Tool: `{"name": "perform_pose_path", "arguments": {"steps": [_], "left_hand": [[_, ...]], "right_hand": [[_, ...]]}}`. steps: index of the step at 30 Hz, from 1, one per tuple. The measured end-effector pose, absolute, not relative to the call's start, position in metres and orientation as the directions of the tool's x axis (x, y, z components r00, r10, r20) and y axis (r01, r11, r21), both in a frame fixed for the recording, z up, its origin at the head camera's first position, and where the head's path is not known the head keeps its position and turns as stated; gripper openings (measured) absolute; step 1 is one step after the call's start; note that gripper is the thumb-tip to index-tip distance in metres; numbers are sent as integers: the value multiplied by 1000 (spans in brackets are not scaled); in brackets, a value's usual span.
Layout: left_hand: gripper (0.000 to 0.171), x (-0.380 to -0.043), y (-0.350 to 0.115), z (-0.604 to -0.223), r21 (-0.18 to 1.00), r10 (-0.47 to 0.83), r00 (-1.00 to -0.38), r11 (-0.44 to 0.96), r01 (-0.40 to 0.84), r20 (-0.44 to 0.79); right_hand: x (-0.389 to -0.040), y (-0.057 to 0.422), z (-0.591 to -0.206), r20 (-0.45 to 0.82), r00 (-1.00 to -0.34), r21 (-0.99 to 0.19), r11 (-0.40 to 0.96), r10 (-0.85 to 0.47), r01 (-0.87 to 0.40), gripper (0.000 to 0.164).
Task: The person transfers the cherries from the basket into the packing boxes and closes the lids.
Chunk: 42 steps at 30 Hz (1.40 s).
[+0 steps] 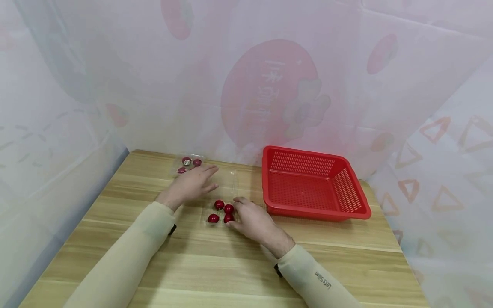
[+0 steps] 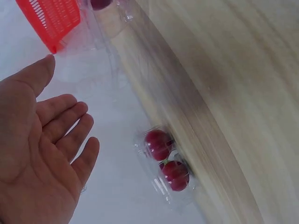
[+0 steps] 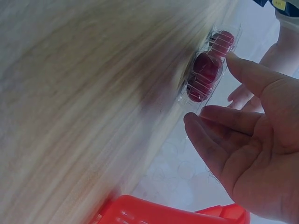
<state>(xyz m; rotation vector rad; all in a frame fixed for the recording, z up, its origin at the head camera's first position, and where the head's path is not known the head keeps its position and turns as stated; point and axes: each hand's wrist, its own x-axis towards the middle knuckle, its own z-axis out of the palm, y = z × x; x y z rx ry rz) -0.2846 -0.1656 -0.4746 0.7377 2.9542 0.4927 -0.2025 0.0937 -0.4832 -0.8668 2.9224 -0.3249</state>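
On the table, an open clear plastic box [image 1: 204, 217] holds several dark red cherries [image 1: 219, 205]; its clear lid [image 1: 233, 182] lies folded back toward the wall. My right hand [image 1: 254, 220] is at the box's right side, fingers loosely bent, with thumb and fingertips close to its edge. In the right wrist view the cherries [image 3: 208, 66] show through the box's ribbed side. My left hand [image 1: 190, 184] is spread above the table, left of the lid, holding nothing. Just behind it stands a second clear box [image 2: 161, 184] with cherries [image 2: 159, 144], partly hidden by that hand in the head view.
A red perforated plastic basket [image 1: 308, 212] stands to the right of my right hand, near the back edge of the wooden table [image 1: 215, 273]. A printed cloth wall [image 1: 192, 107] rises directly behind the table, with more cloth at both sides.
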Motion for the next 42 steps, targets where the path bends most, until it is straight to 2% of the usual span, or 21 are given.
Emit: {"name": "perform_pose_path", "arguments": {"steps": [9,22,33,42], "left_hand": [[76,-308,-159,-483,346,441,-897,843,412,-5],[71,-319,-156,-486,379,404,-912,857,350,-72],[71,-311,-156,-470,333,414,-910,861,385,-16],[70,-291,-160,-452,322,424,-904,849,419,58]], "right_hand": [[-202,94,-484,-7,-835,-216,816,-550,-536,61],[-204,95,-486,-9,-829,-191,815,-559,-547,60],[-204,95,-487,-2,-835,-213,816,-551,-538,62],[-204,96,-489,3,-833,-234,809,-554,-539,63]]}}
